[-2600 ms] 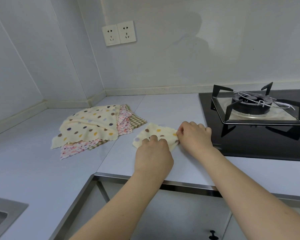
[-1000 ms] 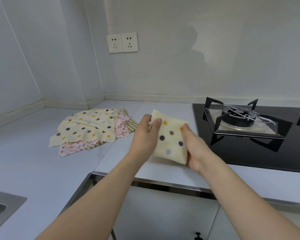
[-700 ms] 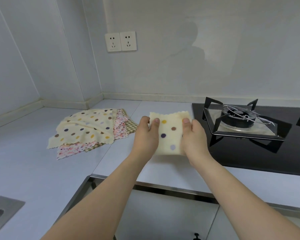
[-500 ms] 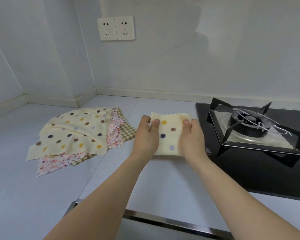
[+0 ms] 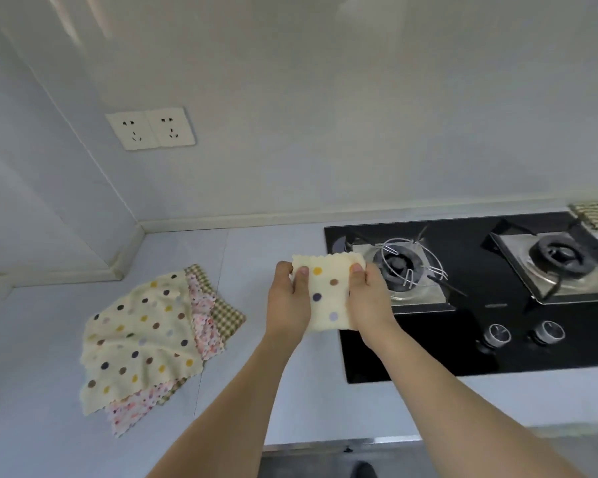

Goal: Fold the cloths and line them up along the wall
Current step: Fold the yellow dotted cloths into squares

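A: What is held at this moment?

B: A small folded cream cloth with coloured dots (image 5: 330, 294) is held up off the pale desk (image 5: 42, 391), in front of the black glass gas hob (image 5: 463, 339). It is pinched at its left edge by the left hand (image 5: 289, 303) and at its right edge by the right hand (image 5: 370, 301); the fingers (image 5: 304, 270) of both are clamped on the fabric, thumbs on the near face.

A: What has changed?

B: A couple of seconds ago the cloth was being pressed flat on the desk. It has since been lifted, squared between the hands and carried up and to the right, and more of the hob has come into view.

A: What does that mean for the task?

B: Folding of this piece is judged finished; only its placing along the white wall (image 5: 359, 132) remains. A green striped folded cloth (image 5: 596, 215) is seen at the far right against the wall, so a row may have been started there, though this cannot be told for certain.

A: And the rest?

B: An unfolded pile of a dotted cream cloth, a pink floral cloth and a green checked cloth (image 5: 145, 336) lies near the corner, well apart from the hands, untouched.
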The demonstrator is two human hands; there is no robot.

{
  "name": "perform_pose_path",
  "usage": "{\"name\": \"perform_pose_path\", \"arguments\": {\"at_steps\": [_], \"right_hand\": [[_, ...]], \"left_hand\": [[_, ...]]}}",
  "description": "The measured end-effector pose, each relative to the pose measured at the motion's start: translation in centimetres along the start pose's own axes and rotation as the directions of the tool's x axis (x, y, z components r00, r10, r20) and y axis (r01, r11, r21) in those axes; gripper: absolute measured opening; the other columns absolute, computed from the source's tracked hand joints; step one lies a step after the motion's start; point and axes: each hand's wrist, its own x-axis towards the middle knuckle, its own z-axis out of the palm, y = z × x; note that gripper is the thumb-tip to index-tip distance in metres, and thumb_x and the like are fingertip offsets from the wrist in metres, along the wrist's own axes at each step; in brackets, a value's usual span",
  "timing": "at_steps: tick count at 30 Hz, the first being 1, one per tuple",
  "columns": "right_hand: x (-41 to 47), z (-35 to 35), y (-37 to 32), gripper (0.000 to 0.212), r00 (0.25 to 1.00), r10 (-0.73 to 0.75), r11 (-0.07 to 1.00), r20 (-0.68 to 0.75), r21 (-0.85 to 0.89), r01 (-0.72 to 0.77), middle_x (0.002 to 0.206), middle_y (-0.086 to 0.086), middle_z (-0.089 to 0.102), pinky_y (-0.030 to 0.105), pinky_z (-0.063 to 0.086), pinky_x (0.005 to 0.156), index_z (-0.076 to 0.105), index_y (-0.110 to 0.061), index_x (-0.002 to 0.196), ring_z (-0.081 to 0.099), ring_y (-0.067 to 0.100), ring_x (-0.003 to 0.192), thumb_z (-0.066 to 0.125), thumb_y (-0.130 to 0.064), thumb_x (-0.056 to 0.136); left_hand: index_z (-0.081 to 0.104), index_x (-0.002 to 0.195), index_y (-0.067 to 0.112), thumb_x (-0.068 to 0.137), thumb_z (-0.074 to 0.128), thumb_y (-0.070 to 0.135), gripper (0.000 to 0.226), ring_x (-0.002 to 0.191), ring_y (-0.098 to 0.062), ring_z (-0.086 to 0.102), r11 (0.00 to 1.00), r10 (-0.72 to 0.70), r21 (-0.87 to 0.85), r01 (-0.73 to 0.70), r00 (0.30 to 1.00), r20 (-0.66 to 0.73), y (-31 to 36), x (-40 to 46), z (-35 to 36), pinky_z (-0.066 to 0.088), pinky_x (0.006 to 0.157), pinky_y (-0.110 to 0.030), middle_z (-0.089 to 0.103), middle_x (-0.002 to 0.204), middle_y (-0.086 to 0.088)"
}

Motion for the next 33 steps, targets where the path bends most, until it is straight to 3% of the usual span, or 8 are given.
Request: {"name": "perform_pose_path", "arguments": {"at_steps": [5,9,13,17,22,26,29,33], "right_hand": [[2.4,-7.0,0.3,0.028,0.994,0.071,0.997,-0.077,0.026,-0.069,0.091,0.003,0.055,0.028,0.041,0.062,0.049,-0.012,0.111,0.054,0.017,0.079,0.031,-0.032,0.104],[5.6,-14.4,1.9,0.036,0.984,0.113,0.992,-0.136,0.069,-0.104,0.099,0.005,0.060,0.035,0.050,0.073,0.050,-0.009,0.115,0.059,0.021,0.088,0.032,-0.037,0.103],[9.8,-22.8,3.1,0.035,0.980,0.157,0.985,-0.123,0.094,-0.146,0.100,0.011,0.063,0.043,0.054,0.079,0.053,-0.011,0.106,0.063,0.026,0.090,0.034,-0.040,0.102],[13.6,-30.5,3.8,0.039,0.976,0.189,0.981,-0.112,0.063,-0.183,0.099,0.010,0.064,0.043,0.055,0.080,0.055,-0.013,0.110,0.064,0.026,0.090,0.033,-0.044,0.101],[18.7,-37.0,4.5,0.040,0.970,0.220,0.975,-0.109,0.054,-0.215,0.099,0.010,0.065,0.034,0.050,0.065,0.055,-0.015,0.114,0.062,0.024,0.084,0.033,-0.046,0.101],[22.9,-41.7,5.6,0.039,0.955,0.251,0.967,-0.157,0.074,-0.242,0.097,0.008,0.065,0.041,0.057,0.075,0.054,-0.017,0.113,0.065,0.024,0.086,0.033,-0.047,0.101],[25.8,-46.1,6.6,0.039,0.955,0.229,0.973,-0.188,0.028,-0.228,0.094,0.008,0.063,0.036,0.053,0.068,0.054,-0.014,0.106,0.062,0.022,0.082,0.034,-0.047,0.100],[30.2,-52.4,8.2,0.037,0.957,0.224,0.974,-0.185,0.028,-0.223,0.096,0.014,0.065,0.050,0.054,0.083,0.057,-0.013,0.098,0.063,0.031,0.088,0.037,-0.044,0.099]], "left_hand": [[0.043,0.097,0.018,0.102,0.040,0.033,0.016,0.070,-0.017,0.057,0.999,0.022,0.035,-0.026,0.994,0.105,3.5,-0.4,6.5,0.048,0.060,-0.027,0.056,0.080,0.002],[0.044,0.098,0.014,0.102,0.039,0.031,0.018,0.066,-0.010,0.053,0.993,0.069,0.082,-0.084,0.983,0.168,6.1,-0.9,14.1,0.040,0.055,-0.021,0.054,0.078,0.006],[0.045,0.116,0.017,0.103,0.039,0.034,0.023,0.075,-0.007,0.058,0.991,0.089,0.085,-0.104,0.982,0.168,9.1,-1.4,22.9,0.043,0.058,-0.021,0.059,0.086,0.010],[0.044,0.100,0.023,0.102,0.039,0.034,0.012,0.076,-0.019,0.059,0.993,0.081,0.072,-0.097,0.978,0.192,12.1,-2.5,30.8,0.053,0.071,-0.042,0.060,0.085,0.000],[0.043,0.097,0.021,0.103,0.038,0.033,0.014,0.068,-0.015,0.051,0.993,0.089,0.059,-0.102,0.977,0.195,14.8,-1.7,38.3,0.042,0.059,-0.028,0.053,0.076,0.004],[0.038,0.081,0.031,0.103,0.037,0.031,0.022,0.070,-0.014,0.051,0.996,0.072,0.030,-0.083,0.963,0.261,16.0,0.3,44.9,0.042,0.059,-0.023,0.050,0.076,0.007],[0.038,0.081,0.028,0.103,0.037,0.031,0.022,0.068,-0.012,0.051,0.997,0.054,0.041,-0.069,0.955,0.291,16.8,1.2,50.3,0.041,0.057,-0.023,0.051,0.078,0.003],[0.042,0.086,0.027,0.102,0.038,0.034,0.018,0.073,-0.018,0.058,0.999,0.004,0.043,-0.018,0.951,0.309,18.3,1.5,58.1,0.050,0.060,-0.034,0.056,0.085,-0.003]]}}
